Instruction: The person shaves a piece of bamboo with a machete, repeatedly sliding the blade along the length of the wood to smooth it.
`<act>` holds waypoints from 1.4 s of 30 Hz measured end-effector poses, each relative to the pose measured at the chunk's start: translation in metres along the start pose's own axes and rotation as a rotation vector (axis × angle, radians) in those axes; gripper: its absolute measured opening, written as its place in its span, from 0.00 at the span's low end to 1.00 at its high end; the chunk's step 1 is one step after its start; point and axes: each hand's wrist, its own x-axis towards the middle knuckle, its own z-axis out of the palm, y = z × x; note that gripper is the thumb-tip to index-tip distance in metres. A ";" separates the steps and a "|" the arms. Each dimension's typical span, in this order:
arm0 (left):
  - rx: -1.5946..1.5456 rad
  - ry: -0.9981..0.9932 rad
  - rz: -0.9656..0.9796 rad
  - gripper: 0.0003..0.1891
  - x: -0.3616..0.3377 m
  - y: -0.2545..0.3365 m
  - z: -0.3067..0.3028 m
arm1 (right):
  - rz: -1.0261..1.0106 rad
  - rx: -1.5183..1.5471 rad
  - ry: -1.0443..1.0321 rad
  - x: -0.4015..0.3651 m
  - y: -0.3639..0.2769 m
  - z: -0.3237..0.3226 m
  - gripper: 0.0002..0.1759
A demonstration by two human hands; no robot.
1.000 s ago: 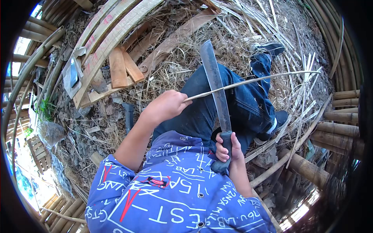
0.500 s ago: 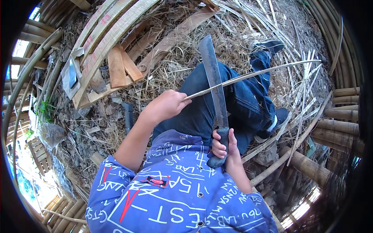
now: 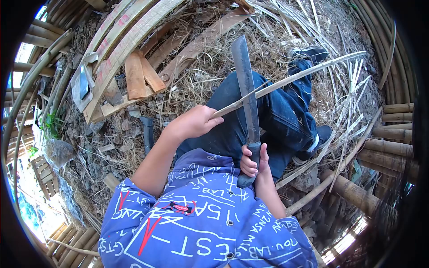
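Note:
My left hand is closed round the near end of a long, pale bamboo strip, the back of the hand upward. The strip runs up to the right, above my bent legs. My right hand, palm up, grips the dark handle of a machete. Its long, broad blade points away from me and crosses the strip, overlapping it just beyond my left hand. A thin sliver stands up from the strip beside the blade. Both hands are in front of my blue printed shirt.
Curved wooden planks lie at the upper left, with short wood pieces beside them. Shavings cover the ground. Cut strips lie to the right. A dark tool handle is left of my knee. Bamboo poles border the right side.
The strip's far end has swung upward and its face has turned, showing wider. The machete has shifted slightly away from me. A thin sliver now shows at the blade.

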 end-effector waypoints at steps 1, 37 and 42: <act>-0.021 -0.033 -0.037 0.19 0.000 0.001 -0.001 | 0.001 -0.007 -0.008 0.001 -0.001 -0.001 0.33; -0.234 0.064 -0.186 0.20 0.008 0.027 0.008 | -0.651 -2.314 1.297 0.011 -0.020 0.099 0.13; -0.280 0.035 -0.186 0.20 0.015 0.029 0.016 | -0.692 -2.355 1.258 -0.001 -0.029 0.087 0.16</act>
